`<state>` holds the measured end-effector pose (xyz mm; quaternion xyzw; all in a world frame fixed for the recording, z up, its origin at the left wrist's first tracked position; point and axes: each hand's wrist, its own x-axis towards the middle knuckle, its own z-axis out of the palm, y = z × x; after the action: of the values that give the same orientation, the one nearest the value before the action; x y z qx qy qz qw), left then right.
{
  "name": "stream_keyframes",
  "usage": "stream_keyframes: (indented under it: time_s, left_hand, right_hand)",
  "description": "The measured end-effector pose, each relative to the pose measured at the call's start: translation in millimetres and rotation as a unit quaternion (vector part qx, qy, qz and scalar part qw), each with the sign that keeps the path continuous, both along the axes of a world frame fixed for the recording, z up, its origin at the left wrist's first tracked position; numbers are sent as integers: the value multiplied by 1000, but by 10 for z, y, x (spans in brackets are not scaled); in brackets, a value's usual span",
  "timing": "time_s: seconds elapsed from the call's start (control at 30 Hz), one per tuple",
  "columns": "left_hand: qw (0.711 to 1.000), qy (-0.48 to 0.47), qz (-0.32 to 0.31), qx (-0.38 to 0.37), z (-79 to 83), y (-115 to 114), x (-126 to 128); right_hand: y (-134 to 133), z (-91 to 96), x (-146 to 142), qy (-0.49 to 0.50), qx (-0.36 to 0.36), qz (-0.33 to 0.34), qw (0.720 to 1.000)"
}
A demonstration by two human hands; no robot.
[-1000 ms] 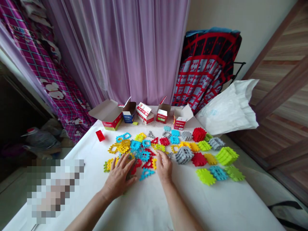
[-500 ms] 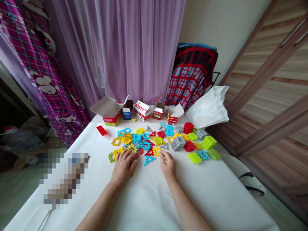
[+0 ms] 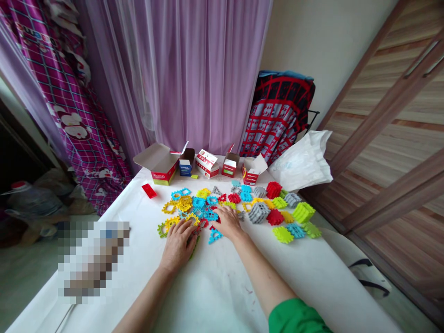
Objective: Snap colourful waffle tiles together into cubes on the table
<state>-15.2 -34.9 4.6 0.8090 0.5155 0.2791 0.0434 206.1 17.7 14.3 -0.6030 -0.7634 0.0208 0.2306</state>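
Interlocking waffle-grid plastic tiles [image 3: 199, 202] in blue, yellow, red, grey and lime lie scattered over the white-covered table [image 3: 222, 282]. My left hand [image 3: 177, 245] rests palm-down on the near edge of the pile, fingers apart, with a green tile edge showing under it. Whether it grips anything is hidden. My right hand [image 3: 227, 222] lies on red and blue tiles, fingers extended, just above a blue triangular tile [image 3: 215, 237]. To its right stand assembled shapes, including a grey cube [image 3: 258, 212], a red one [image 3: 274, 190] and a lime one [image 3: 303, 212].
Several open red-and-white cardboard boxes [image 3: 161, 173] line the far table edge, with a flat red tile [image 3: 149, 190] near them. A white plastic bag [image 3: 301, 159] lies at the far right corner. A pixelated blurred patch [image 3: 92, 259] covers the table's left side.
My right hand has slid left from beside the yellow tile onto the red and blue tiles. A green sleeve has entered the view at the bottom. My left hand stays on the pile.
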Motion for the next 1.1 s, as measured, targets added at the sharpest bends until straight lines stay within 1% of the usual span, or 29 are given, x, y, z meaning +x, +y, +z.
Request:
stream_keyframes:
  time_s: [0.07,0.13,0.2,0.23,0.27,0.3,0.37,0.4,0.43,0.47,0.5,0.53,0.6,0.7,0.77,0.83,0.9,0.97,1.03,1.1]
  left_hand:
    - [1000,5,-1,0,-3,-7,-1]
    - [1000,13,1,3,1,-15,-2]
    - [1000,15,11,16,15,-19,2]
    - [999,12,17,26,27,-17,10]
    - [999,5,21,37,42,-10,23]
    - [999,-4,24,46,60,1,44]
    - [998,-33,20,50,109,35,108]
    - [998,-53,14,43,140,57,152]
    - [997,-74,6,30,176,79,200]
    - [995,-98,-4,14,217,100,252]
    - [992,-121,-15,-4,263,120,304]
    - [989,-145,-25,-22,313,136,354]
    - [980,-183,-45,-62,410,158,441]
    - [961,-232,-64,-137,508,172,520]
    - [948,-257,-56,-179,519,177,537]
    - [941,-266,-38,-203,494,177,535]
    - [939,-261,-20,-221,452,166,533]
    - [936,-252,4,-245,414,135,549]
    - [933,-235,24,-272,391,83,587]
    - [932,-206,36,-296,394,22,625]
  right_hand:
    - [-12,8,16,8,7,0,1000]
    - [-58,1,46,58,20,0,998]
    - [-130,-18,81,166,16,-4,986]
    - [-173,-29,97,239,-5,-7,971]
    - [-219,-37,112,318,-43,-7,947]
    - [-265,-40,126,397,-94,-5,913]
    - [-352,-23,156,533,-202,9,822]
    - [-389,-1,174,582,-244,21,775]
    - [-418,29,195,619,-276,32,735]
    - [-441,64,217,643,-298,40,704]
    - [-458,102,241,657,-314,46,683]
    - [-470,137,265,663,-328,52,671]
    - [-487,192,303,661,-351,63,660]
    - [-509,224,321,648,-380,74,656]
    - [-521,226,308,632,-393,68,664]
    - [-523,228,290,615,-387,51,685]
    - [-515,237,283,610,-350,26,711]
    - [-498,249,295,630,-280,1,724]
    - [-474,247,325,659,-209,-18,723]
    - [-442,220,362,674,-154,-38,721]
